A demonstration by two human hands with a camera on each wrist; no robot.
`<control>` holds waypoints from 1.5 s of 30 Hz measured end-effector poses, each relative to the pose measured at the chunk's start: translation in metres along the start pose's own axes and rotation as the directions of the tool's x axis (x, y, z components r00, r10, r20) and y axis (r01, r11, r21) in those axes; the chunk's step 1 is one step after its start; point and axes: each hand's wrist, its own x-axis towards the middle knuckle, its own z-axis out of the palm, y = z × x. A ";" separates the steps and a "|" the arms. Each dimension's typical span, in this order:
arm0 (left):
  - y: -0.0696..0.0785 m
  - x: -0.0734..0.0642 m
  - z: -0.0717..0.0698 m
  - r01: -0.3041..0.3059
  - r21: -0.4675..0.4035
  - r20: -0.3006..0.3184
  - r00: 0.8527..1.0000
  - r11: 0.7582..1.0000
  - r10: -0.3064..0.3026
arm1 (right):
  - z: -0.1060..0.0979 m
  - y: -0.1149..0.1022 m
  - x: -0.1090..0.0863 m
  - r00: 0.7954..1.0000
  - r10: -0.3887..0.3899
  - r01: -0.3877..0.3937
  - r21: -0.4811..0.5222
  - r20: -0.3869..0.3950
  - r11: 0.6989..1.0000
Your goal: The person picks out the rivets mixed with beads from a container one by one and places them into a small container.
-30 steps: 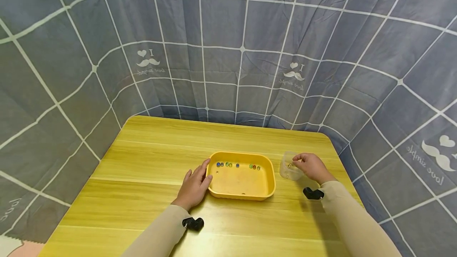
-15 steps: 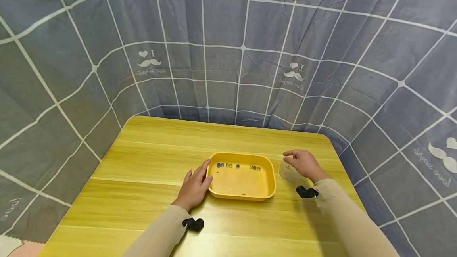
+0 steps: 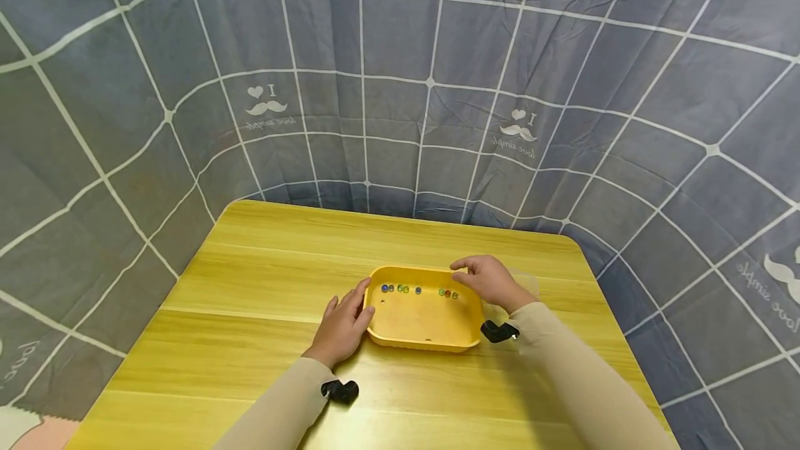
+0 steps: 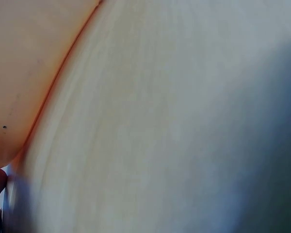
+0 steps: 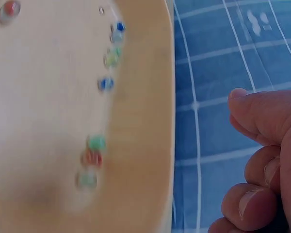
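Observation:
A yellow tray [image 3: 419,318] lies on the table with several coloured glass marbles [image 3: 447,294] along its far inner side. My left hand [image 3: 337,330] rests at the tray's left edge, its fingers fairly straight and its fingertips touching the rim. My right hand [image 3: 489,280] hovers over the tray's far right corner. Its fingers are bent in the right wrist view, and no marble shows between them; whether one is pinched there is hidden. Behind that hand stands a clear plastic container [image 3: 527,282], mostly covered by the wrist.
The wooden table [image 3: 262,297] reaches back to a grey-blue curtain [image 3: 394,110] with white lines. In the right wrist view, a reddish marble [image 5: 10,8] lies apart from the row. Each sleeve carries a black wrist camera [image 3: 340,392].
My right hand has lifted from the clear container and moved left to above the tray's far right corner. The left hand and the row of marbles stay in place.

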 end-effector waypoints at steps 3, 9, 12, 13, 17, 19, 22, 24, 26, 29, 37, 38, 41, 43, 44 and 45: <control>0.000 0.000 0.000 0.005 0.007 0.002 1.000 1.000 -0.005 | 0.013 -0.014 0.009 0.998 -0.030 0.030 0.002 0.051 1.000; 0.000 0.001 0.000 0.015 0.013 0.004 1.000 1.000 -0.015 | 0.040 -0.034 0.028 0.985 -0.104 0.104 0.013 0.135 0.995; 0.000 0.000 0.000 0.017 0.009 0.007 1.000 1.000 -0.017 | 0.055 -0.039 0.038 0.981 -0.125 0.126 0.003 0.150 0.992; 0.000 0.001 0.000 0.018 0.008 0.011 1.000 1.000 -0.018 | 0.060 -0.040 0.041 0.979 -0.130 0.133 -0.005 0.155 0.991; 0.000 0.001 0.000 0.027 0.003 0.025 0.999 1.000 -0.027 | 0.073 -0.042 0.052 0.974 -0.143 0.151 -0.035 0.178 0.988; 0.000 0.001 0.000 0.027 0.003 0.027 0.999 1.000 -0.027 | 0.078 -0.044 0.056 0.970 -0.149 0.163 -0.061 0.192 0.985; 0.001 0.001 0.001 0.024 0.003 0.022 0.999 1.000 -0.024 | 0.085 -0.047 0.060 0.965 -0.153 0.176 -0.094 0.212 0.980; 0.001 0.002 0.001 0.025 0.006 0.023 0.999 1.000 -0.026 | 0.089 -0.050 0.063 0.961 -0.155 0.184 -0.110 0.227 0.977; 0.000 0.001 0.001 0.026 0.010 0.025 0.999 1.000 -0.026 | 0.093 -0.053 0.065 0.958 -0.157 0.189 -0.117 0.241 0.975; -0.001 0.001 0.001 0.017 0.015 0.018 1.000 1.000 -0.017 | 0.097 -0.055 0.067 0.954 -0.155 0.194 -0.135 0.257 0.972; -0.002 -0.001 0.000 0.003 0.023 0.010 1.000 1.000 -0.003 | 0.109 -0.056 0.076 0.947 -0.152 0.203 -0.162 0.282 0.966; -0.003 -0.001 0.000 0.002 0.024 0.010 1.000 1.000 -0.003 | 0.110 -0.056 0.077 0.946 -0.152 0.204 -0.163 0.285 0.965; -0.003 -0.001 -0.001 -0.005 0.023 0.007 1.000 1.000 0.005 | 0.113 -0.056 0.078 0.943 -0.156 0.208 -0.155 0.294 0.966; -0.003 -0.002 -0.001 -0.004 0.022 0.011 1.000 1.000 0.004 | 0.115 -0.056 0.078 0.940 -0.162 0.213 -0.145 0.300 0.966; -0.003 -0.002 -0.002 -0.005 0.021 0.011 1.000 1.000 0.004 | 0.116 -0.056 0.078 0.939 -0.164 0.215 -0.144 0.302 0.966; -0.003 -0.002 -0.002 -0.006 0.018 0.011 1.000 1.000 0.006 | 0.118 -0.056 0.078 0.938 -0.167 0.217 -0.142 0.303 0.966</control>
